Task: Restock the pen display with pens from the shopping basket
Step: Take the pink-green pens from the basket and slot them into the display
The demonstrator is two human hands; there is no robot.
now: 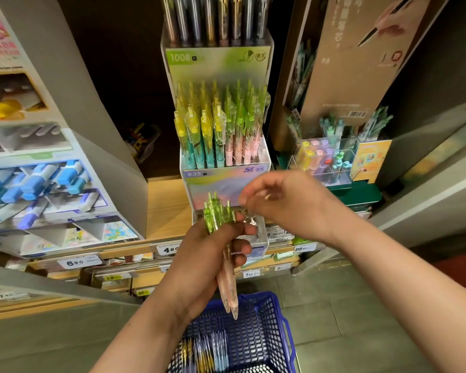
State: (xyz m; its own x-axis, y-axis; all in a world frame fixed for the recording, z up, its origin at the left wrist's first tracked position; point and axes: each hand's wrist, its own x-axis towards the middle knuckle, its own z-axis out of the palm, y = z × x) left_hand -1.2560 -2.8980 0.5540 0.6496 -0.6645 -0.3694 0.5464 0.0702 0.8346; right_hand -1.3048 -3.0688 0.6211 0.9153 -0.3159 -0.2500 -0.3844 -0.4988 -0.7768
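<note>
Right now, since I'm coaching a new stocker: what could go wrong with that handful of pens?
1. The left hand grips several green-topped pens in one bundle, tips down over the blue basket; drawing one out could loosen the rest, and some might miss the basket.
2. The right hand, blurred, is close in front of the pen display and its packed rows; a bump may knock standing pens askew.

The left hand (pixel 207 261) grips pens (pixel 219 217) over the basket (pixel 283 320); the blurred right hand (pixel 288 203) hovers by the display (pixel 213 179).
</note>
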